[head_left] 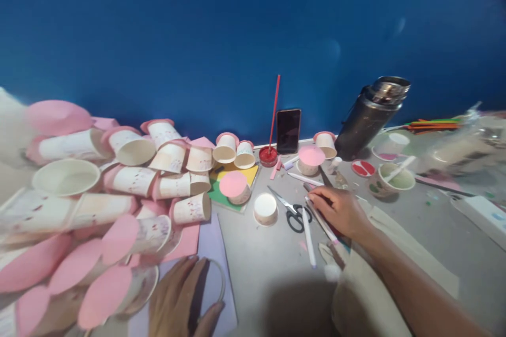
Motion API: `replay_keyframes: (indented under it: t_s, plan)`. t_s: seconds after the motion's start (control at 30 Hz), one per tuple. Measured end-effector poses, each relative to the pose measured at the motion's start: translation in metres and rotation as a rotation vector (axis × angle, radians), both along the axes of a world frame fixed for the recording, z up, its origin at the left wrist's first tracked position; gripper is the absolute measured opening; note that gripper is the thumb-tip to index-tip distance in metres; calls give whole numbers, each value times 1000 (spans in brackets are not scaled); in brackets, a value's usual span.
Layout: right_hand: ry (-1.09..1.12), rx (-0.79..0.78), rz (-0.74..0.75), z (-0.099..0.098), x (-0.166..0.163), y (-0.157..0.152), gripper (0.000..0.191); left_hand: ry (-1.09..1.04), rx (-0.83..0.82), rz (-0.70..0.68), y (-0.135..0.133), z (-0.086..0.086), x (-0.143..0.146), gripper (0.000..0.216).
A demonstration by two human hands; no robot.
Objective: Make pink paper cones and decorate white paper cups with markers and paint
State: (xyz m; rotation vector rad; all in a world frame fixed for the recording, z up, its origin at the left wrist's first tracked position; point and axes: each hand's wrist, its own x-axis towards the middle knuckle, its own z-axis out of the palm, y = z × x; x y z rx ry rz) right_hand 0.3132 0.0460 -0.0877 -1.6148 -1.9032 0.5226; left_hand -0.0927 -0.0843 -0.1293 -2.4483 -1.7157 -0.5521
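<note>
My left hand (179, 295) is curled around a paper cup; only its pale curved rim (222, 279) shows, above a lavender paper sheet (227, 305). Its fingers hide the rest. My right hand (340, 210) rests on the table with its fingers bent together, at a white marker with a pink end (326, 229); what the fingertips pinch, if anything, is hidden. Just left of that hand lie black-handled scissors (294, 216) and a second white marker (309, 239). A small white cup (265, 209) stands upside down beside the scissors.
Paper cups with pink discs (136, 181) fill the left side. By the blue wall (253, 37) stand a phone (288, 130), a red pot with a stick (268, 156) and an open dark flask (366, 118). A green-tinted cup (396, 178) stands at right.
</note>
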Motion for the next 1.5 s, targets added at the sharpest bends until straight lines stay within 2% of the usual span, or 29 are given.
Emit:
replay_keyframes:
  t_s: [0.2, 0.53, 0.63, 0.7, 0.8, 0.87, 0.93, 1.03, 1.13, 1.2, 1.27, 1.33, 1.5]
  plan:
    - [-34, 25, 0, -5, 3, -1, 29, -16, 15, -43, 2, 12, 11, 69]
    - [-101, 64, 13, -8, 5, -2, 32, -126, -33, -8, 19, 33, 55, 69]
    - [-92, 57, 15, -14, 8, -1, 32, -178, -59, 13, 8, 38, 55, 47]
    - [-81, 62, 14, -17, 10, -1, 32, -179, -142, 9, -5, 42, 49, 33]
    - [-88, 69, 23, -17, 9, -3, 30, -119, -242, -17, -23, 46, 39, 41]
    - [-96, 70, 43, -16, 7, -4, 29, -104, -225, -27, -29, 47, 35, 48]
    - [-100, 78, 52, -16, 7, -4, 30, -117, -192, -31, -28, 48, 34, 42]
    - [-107, 93, 29, -18, 8, -2, 33, -157, -112, 69, -15, 52, 31, 17]
    - [-120, 89, 4, -21, 9, -1, 34, -119, -28, 284, 8, 55, 27, 23]
    - [-128, 75, 3, -21, 10, -1, 33, -1, -139, 365, 22, 55, 25, 24]
    - [-129, 60, 7, -20, 10, -3, 33, 100, -272, 412, 33, 53, 26, 26]
    - [-125, 54, 5, -19, 10, -3, 32, 130, -328, 448, 40, 52, 27, 27]
    - [-68, 60, 8, -15, 4, -4, 32, 31, -289, 447, 44, 55, 25, 24]
